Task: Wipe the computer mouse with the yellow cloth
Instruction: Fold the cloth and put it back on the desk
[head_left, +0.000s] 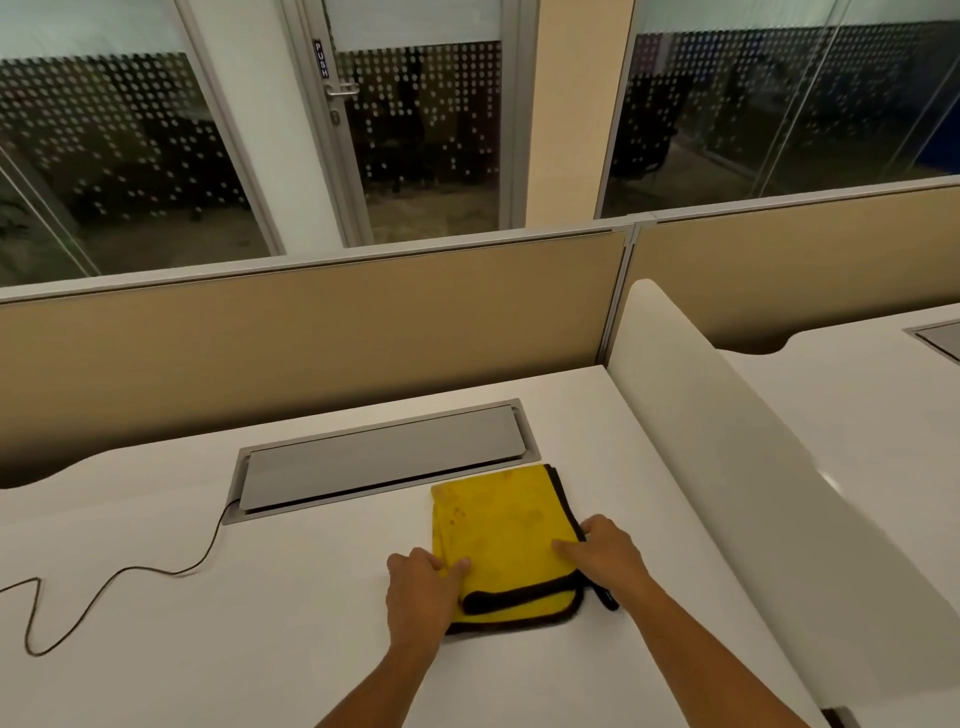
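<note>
Both hands gripping folded yellow cloth (506, 525), grey cable hatch (382, 460) behind, black cord (130, 569) left

One readable text only: "PUSH", white capitals stacked vertically on a small dark sign (321, 59), which sat on the grey metal frame of the glass door (421, 130) at roughly 11 o'clock in the head view, directly above the door handle (340, 90). The letters ran top to bottom, slightly tilted with the frame. No other lettering, brand, number or label was legible anywhere else in view
</note>
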